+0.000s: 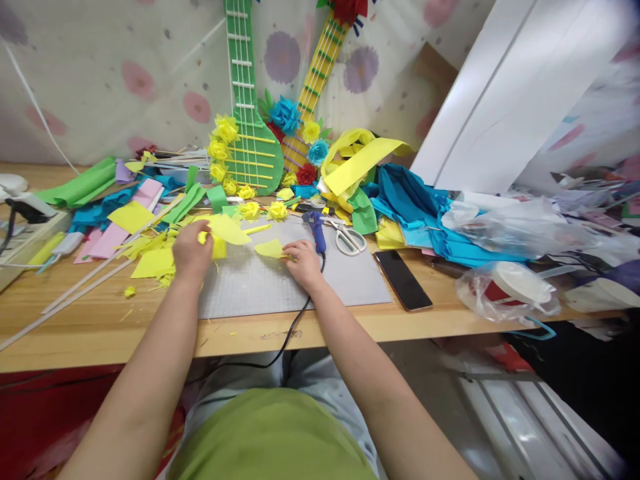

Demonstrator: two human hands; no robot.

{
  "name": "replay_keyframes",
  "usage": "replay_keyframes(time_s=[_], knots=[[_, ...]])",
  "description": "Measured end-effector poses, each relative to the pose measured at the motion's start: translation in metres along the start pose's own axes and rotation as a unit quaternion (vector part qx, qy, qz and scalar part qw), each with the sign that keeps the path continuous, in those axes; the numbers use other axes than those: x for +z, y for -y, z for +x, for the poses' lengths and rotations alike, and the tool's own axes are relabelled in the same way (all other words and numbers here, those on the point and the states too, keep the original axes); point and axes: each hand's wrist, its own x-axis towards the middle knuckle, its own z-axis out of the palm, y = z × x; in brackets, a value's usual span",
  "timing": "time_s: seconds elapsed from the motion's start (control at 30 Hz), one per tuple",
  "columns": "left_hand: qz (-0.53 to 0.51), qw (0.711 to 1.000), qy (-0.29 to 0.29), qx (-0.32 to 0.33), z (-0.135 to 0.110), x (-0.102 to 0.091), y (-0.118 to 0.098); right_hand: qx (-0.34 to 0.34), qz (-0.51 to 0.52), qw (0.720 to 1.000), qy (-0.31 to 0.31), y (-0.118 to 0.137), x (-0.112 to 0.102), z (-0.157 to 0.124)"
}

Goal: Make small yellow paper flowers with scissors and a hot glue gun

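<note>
My left hand is closed on a yellow paper piece, which sticks out to the right above the grey cutting mat. Between the fingertips of my right hand is a smaller yellow paper piece, pinched at its right end. A gap separates the two pieces. Just beyond my right hand lies a blue glue gun, its dark cord running down past my wrist. White-handled scissors rest to its right. Yellow paper scraps lie loose beside my left hand.
At the back, a green paper instrument with yellow flowers leans against the patterned curtain, beside a yellow one. A phone lies right of the mat. Blue crepe paper and a plastic-wrapped cup are farther right. Thin white sticks lie left.
</note>
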Motion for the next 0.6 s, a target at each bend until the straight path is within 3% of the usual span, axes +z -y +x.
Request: replay_keyframes(time_s=[0.1,0.2,0.27,0.33,0.4,0.5,0.6], knots=[[0.003,0.996,-0.031,-0.084,0.005,-0.017,0.017,-0.007,0.02,1.0,0.018,0.0,-0.001,0.002],[0.014,0.995,-0.084,-0.051,0.0,-0.019,0.009,0.016,0.051,0.999,0.001,-0.001,-0.001,0.008],[-0.014,0.998,-0.028,0.059,-0.008,-0.01,-0.008,0.049,0.081,0.995,-0.021,-0.004,-0.001,0.013],[-0.069,0.979,0.104,0.162,-0.016,0.006,-0.027,0.062,0.114,0.991,-0.024,-0.008,-0.002,0.017],[-0.087,0.957,0.177,0.214,-0.023,0.02,-0.04,0.051,0.132,0.99,-0.013,-0.009,-0.002,0.019],[-0.067,0.967,0.166,0.183,-0.027,0.032,-0.045,0.03,0.108,0.994,-0.001,-0.007,-0.002,0.015],[-0.029,0.978,0.125,0.162,-0.026,0.03,-0.041,0.005,0.055,0.998,-0.017,-0.001,-0.003,0.009]])
